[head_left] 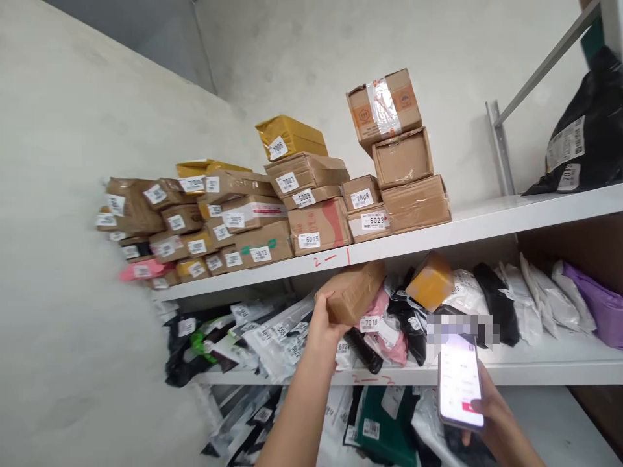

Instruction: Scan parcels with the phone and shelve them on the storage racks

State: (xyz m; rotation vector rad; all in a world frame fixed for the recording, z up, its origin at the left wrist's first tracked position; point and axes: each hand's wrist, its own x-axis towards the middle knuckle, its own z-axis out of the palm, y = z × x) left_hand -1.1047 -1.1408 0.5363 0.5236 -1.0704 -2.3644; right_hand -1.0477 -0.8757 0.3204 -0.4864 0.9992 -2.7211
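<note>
My left hand point(327, 327) grips the near end of a brown cardboard box point(357, 288), which is tilted at the middle shelf, just under the upper shelf's edge. Beside and below that box lie a pink parcel point(392, 347) and a label reading 7010 point(370, 323). In my right hand point(487, 408) is a smartphone point(460, 383) with a lit screen, held upright in front of the middle shelf. The thumb rests over a red button near the bottom of the screen. A yellow-brown box point(431, 282) sits above the phone, among bagged parcels.
The upper shelf point(272, 271) carries stacked cardboard boxes point(321, 224) with number labels, and a black bag point(579, 143) at right. White, black and purple bags point(591, 301) line the middle shelf point(535, 373). Below, a green parcel point(384, 425) lies among others. A wall point(58, 259) stands left.
</note>
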